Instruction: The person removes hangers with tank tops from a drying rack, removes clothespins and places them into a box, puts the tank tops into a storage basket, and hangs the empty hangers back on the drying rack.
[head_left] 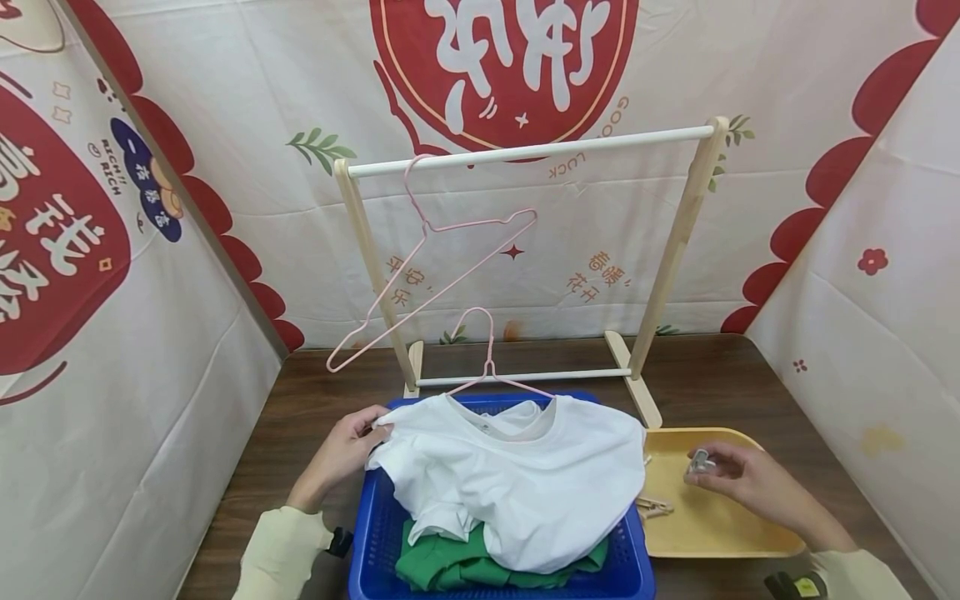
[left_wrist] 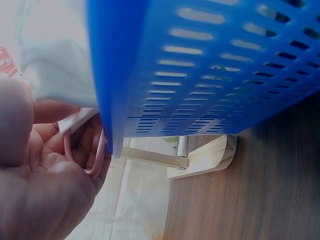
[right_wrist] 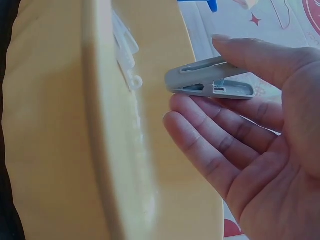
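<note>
A white T-shirt [head_left: 517, 492] lies over the blue basket [head_left: 639, 567], with a pink hanger [head_left: 491, 333] inside it; the hook rises from the neckline. My left hand [head_left: 347, 450] grips the shirt's left shoulder. Its fingers curl round the pink hanger end [left_wrist: 100, 157], which pokes out of the sleeve in the left wrist view. Above the yellow tray [head_left: 735, 546], my right hand [head_left: 757, 492] pinches a grey clothespin [right_wrist: 200, 77] between thumb and fingers. Green folded cloth [head_left: 465, 562] lies under the shirt in the basket.
Behind the basket stands a wooden rack [head_left: 678, 250] with a white top bar [head_left: 562, 150]. Another pink hanger [head_left: 450, 287] hangs tilted from the bar's left end. Beige clothespins [head_left: 654, 507] lie at the tray's left side. Printed cloth walls surround the brown table [head_left: 292, 417].
</note>
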